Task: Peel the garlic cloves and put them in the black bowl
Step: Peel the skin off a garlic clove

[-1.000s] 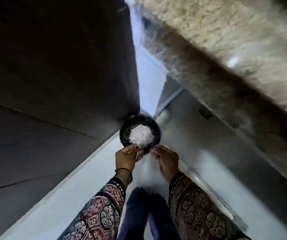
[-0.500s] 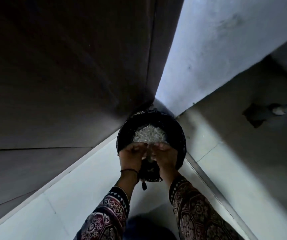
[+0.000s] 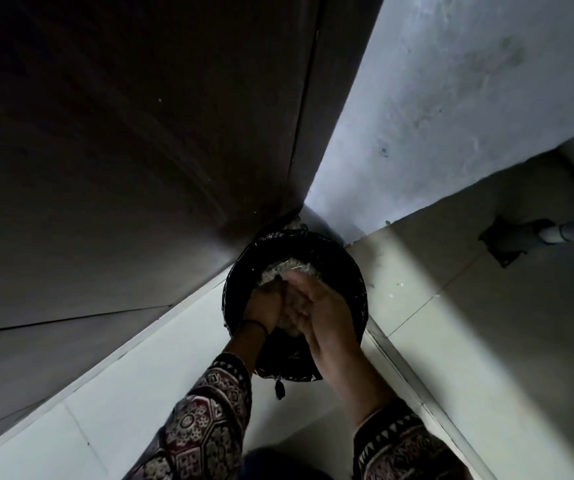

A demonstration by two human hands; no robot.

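Above the black-lined bin [image 3: 348, 268], the right hand [image 3: 323, 313] presses straight fingers [image 3: 301, 292] against the left hand [image 3: 265, 306], whose own fingers are hidden. Pale scraps [image 3: 285, 266] lie beneath.

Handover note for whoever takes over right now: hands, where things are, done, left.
Left hand: over the black bag-lined container in the floor corner, against the other hand; grip unclear.
Right hand: fingers fairly straight, laid against the left one, above the container.
Pale scraps lie inside the container.
Done: cannot tell; no whole cloves or separate bowl in view.
Left: find the cloves and bowl, and check what remains to be peeled.
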